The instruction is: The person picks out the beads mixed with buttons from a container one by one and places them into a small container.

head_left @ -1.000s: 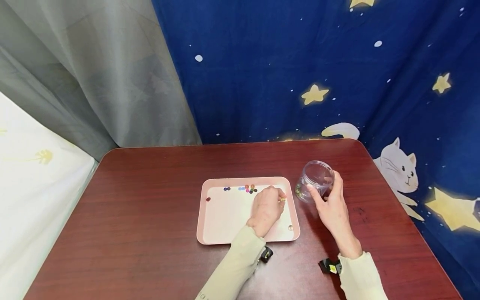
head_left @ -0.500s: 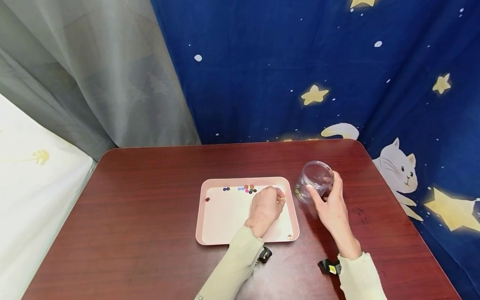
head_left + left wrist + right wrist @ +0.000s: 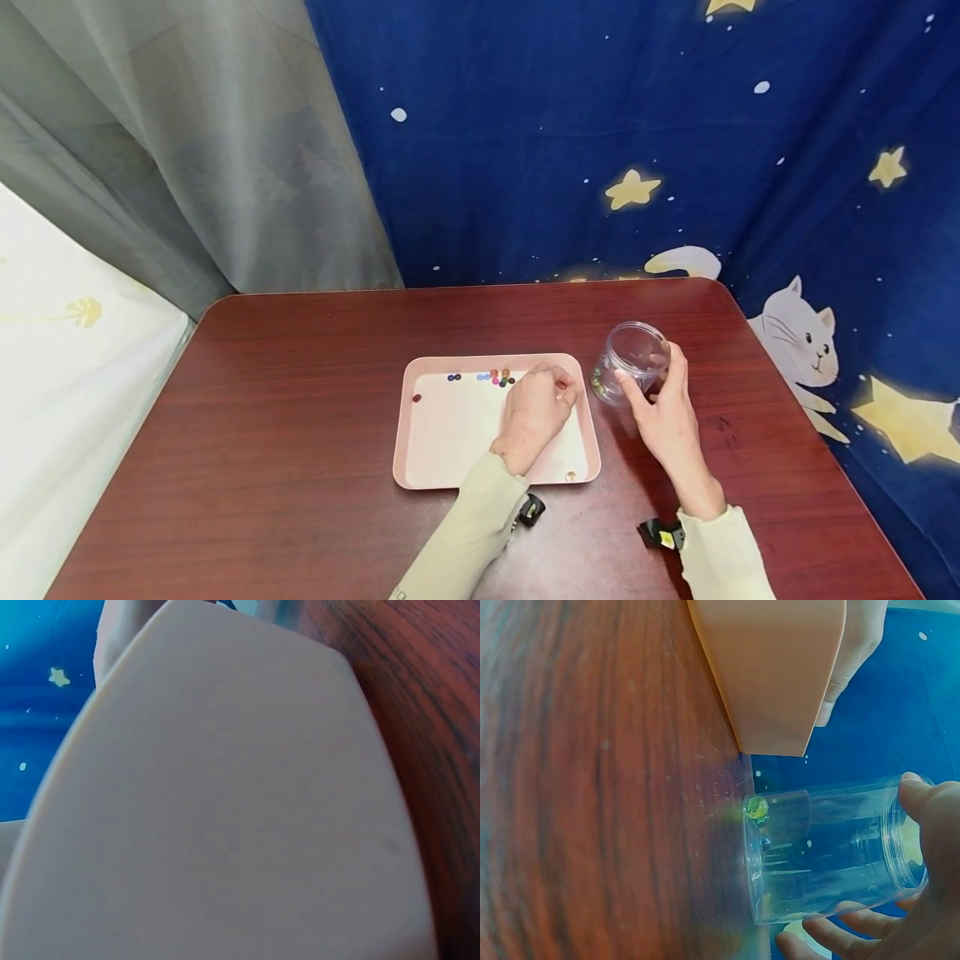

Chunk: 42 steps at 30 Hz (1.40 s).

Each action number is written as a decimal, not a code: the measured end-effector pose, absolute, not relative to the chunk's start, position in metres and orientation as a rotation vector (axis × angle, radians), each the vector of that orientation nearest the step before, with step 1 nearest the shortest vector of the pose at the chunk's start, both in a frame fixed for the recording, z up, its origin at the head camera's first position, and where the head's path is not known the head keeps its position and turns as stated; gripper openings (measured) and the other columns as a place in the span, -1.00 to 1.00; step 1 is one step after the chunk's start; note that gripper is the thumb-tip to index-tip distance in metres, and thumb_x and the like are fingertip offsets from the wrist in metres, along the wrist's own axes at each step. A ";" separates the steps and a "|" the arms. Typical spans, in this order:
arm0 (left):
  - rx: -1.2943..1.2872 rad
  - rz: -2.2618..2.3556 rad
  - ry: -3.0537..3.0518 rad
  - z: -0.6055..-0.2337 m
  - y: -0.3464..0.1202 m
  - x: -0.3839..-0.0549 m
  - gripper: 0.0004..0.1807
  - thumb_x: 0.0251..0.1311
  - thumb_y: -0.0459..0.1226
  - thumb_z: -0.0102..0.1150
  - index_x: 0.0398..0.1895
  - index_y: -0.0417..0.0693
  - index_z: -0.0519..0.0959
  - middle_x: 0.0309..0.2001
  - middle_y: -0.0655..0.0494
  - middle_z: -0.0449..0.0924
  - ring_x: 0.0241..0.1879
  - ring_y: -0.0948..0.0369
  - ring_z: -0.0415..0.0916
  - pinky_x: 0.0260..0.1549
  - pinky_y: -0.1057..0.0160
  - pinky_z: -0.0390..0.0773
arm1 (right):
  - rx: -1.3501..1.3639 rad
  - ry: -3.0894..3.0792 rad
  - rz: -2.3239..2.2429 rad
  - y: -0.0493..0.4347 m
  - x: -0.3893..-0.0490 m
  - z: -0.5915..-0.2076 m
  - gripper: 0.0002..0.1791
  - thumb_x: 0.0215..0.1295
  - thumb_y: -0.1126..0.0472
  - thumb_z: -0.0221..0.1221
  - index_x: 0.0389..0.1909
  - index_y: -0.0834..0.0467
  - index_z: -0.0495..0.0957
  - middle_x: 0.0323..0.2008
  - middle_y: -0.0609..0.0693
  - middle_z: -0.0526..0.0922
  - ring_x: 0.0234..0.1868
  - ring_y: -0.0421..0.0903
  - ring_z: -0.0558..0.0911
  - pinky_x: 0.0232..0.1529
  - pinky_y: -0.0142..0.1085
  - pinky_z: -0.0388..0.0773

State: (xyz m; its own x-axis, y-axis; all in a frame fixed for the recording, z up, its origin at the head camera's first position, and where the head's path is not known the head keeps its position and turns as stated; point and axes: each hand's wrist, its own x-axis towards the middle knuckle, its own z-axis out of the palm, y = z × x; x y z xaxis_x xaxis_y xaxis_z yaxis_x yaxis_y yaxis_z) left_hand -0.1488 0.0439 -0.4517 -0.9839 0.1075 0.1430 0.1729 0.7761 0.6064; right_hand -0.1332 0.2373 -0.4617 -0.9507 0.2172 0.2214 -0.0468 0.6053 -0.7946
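Note:
My left hand (image 3: 531,410) is over the right part of a pink tray (image 3: 427,480), fingers curled and fingertips together in a pinch. A small yellow marble at the fingertips is now hidden by them. My right hand (image 3: 670,425) grips a clear plastic jar (image 3: 633,354) just right of the tray, thumb on the near side. In the right wrist view, the jar's base meets the table, and a yellow-green marble (image 3: 757,808) lies inside near that base. Several coloured marbles (image 3: 496,377) sit along the tray's far side.
Two dark marbles (image 3: 453,377) and a red one (image 3: 416,398) lie at the tray's left. A clear marble (image 3: 571,477) is by the near right rim. Brown table (image 3: 300,417) surrounds the tray; a blue curtain (image 3: 525,150) hangs behind.
The left hand has shifted slightly up and right, and the yellow marble at its fingertips has gone from sight. The clear marble has rolled to the near rim, then left. The right hand holds still.

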 end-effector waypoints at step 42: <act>-0.259 -1.361 -2.551 -0.433 0.051 -0.154 -0.86 0.34 -0.06 0.35 -0.15 0.16 0.75 -0.18 0.22 0.67 -0.16 0.21 0.67 -0.30 0.41 0.47 | -0.129 -2.540 1.280 0.238 -0.132 -0.462 -0.09 0.42 0.05 0.31 0.62 -0.02 -0.03 0.42 0.23 0.29 0.24 0.30 0.57 0.06 0.30 0.61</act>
